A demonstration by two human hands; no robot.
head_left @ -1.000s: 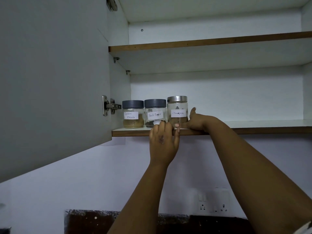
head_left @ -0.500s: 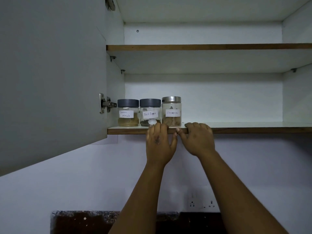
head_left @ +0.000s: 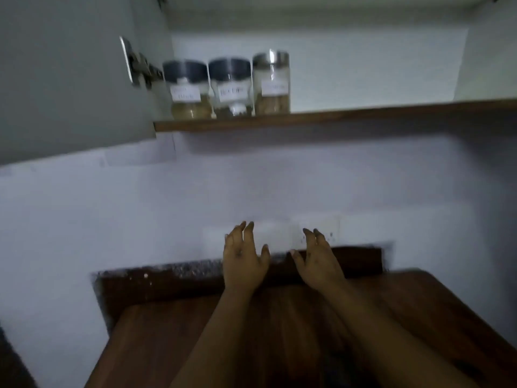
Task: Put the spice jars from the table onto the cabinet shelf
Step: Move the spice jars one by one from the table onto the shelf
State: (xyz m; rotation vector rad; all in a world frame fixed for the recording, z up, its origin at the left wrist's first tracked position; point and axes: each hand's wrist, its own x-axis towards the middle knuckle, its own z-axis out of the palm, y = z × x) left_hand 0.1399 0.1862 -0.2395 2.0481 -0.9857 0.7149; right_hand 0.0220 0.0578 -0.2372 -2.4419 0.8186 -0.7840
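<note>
I see three jars standing upright in a row at the left end of the shelf [head_left: 363,114], close to its front edge. The left jar [head_left: 188,91] and the middle jar [head_left: 231,89] have dark lids; the right jar [head_left: 271,84] has a metal lid and looks a little taller. They stand just beside each other, touching or nearly so. Each wears a white label, too blurred for me to read. The left one holds tan powder low down, the middle one something dark with a white lump, the right one brownish pieces. To the right of the row the shelf lies open all the way across.

The door [head_left: 64,74] hangs open at the left, its hinge [head_left: 137,65] just beside the left jar.

Well below, my left hand [head_left: 244,260] and right hand [head_left: 319,261] hover above the back of the wooden worktop [head_left: 156,331], near the wall [head_left: 251,177]. Each grip is apart, fingers loosely spread, holding nothing. A blurred socket plate [head_left: 316,229] sits on the wall behind the fingertips.
</note>
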